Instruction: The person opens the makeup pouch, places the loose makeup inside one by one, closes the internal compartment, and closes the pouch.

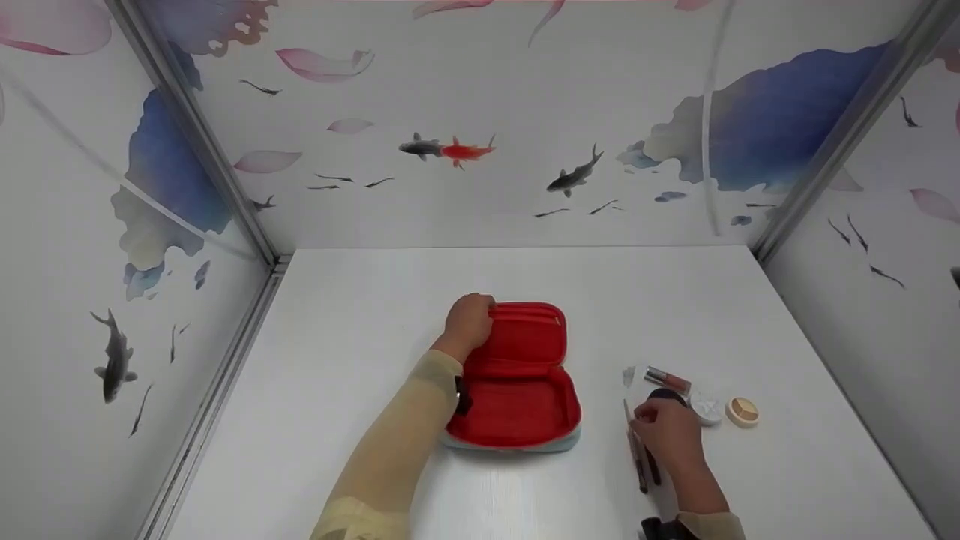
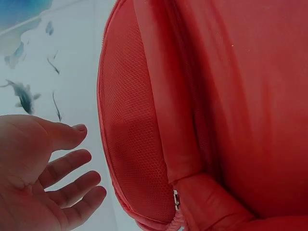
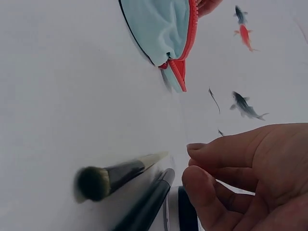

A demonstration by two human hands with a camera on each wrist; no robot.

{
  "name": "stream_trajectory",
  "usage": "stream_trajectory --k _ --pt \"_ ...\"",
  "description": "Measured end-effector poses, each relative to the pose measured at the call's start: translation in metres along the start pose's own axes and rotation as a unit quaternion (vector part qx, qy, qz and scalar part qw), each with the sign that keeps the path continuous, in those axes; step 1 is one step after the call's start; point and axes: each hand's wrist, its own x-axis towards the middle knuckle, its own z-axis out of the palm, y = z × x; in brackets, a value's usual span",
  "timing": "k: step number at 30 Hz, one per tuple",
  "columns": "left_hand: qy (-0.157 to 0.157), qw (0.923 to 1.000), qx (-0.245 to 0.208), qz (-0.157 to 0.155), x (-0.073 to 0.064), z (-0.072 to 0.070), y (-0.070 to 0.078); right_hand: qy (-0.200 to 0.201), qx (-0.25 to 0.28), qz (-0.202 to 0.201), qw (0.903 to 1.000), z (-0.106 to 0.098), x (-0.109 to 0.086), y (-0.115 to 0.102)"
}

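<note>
The table's (image 1: 322,322) near edge is cut off. Toward the right edge, the right hand (image 1: 670,433), loosely bent, apparently empty, hides one end of a dark rod (image 3: 148,203) and most of a black disc (image 1: 666,393). The open red case (image 1: 517,409) lies midway between side edges; the left hand (image 1: 468,324), fingers part-spread, holding nothing, is by its far left corner.

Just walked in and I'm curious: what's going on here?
A person's left hand is at the lid of an open red-lined case; the views don't settle whether it touches. Their right hand is beside a brush and another slim dark stick on the white table, with nothing visibly pinched. A pinkish tube and a round beige container lie nearby.
</note>
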Motion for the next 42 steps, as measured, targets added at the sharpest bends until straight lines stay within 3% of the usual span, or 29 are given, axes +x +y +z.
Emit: stream_trajectory --k 5,12,18,25,30,34,42 --pt "-0.007 0.9999 0.01 -0.003 0.003 0.002 -0.004 -0.014 -0.022 0.0 0.9997 0.008 -0.002 -0.006" --pt "-0.015 0.9994 0.016 0.026 0.002 0.013 -0.012 -0.043 -0.057 0.002 0.9974 0.014 -0.003 -0.009" --pt "-0.026 0.999 0.03 0.018 0.008 0.021 -0.018 -0.057 -0.065 0.015 0.9961 0.015 -0.003 -0.009" --pt "-0.052 0.9933 0.1 0.024 0.015 0.023 -0.013 -0.061 -0.073 0.018 0.9953 0.016 -0.005 -0.012" --pt "-0.075 0.9828 0.165 0.035 0.011 0.023 -0.004 -0.048 -0.073 -0.003 0.9962 0.018 -0.007 -0.012" --pt "-0.075 0.9752 0.202 0.048 0.009 0.024 0.004 -0.053 -0.074 -0.003 0.9958 0.017 -0.007 -0.011" --pt "-0.07 0.9774 0.196 0.036 0.012 0.028 0.002 -0.073 -0.072 0.015 0.9946 0.017 -0.003 -0.014"
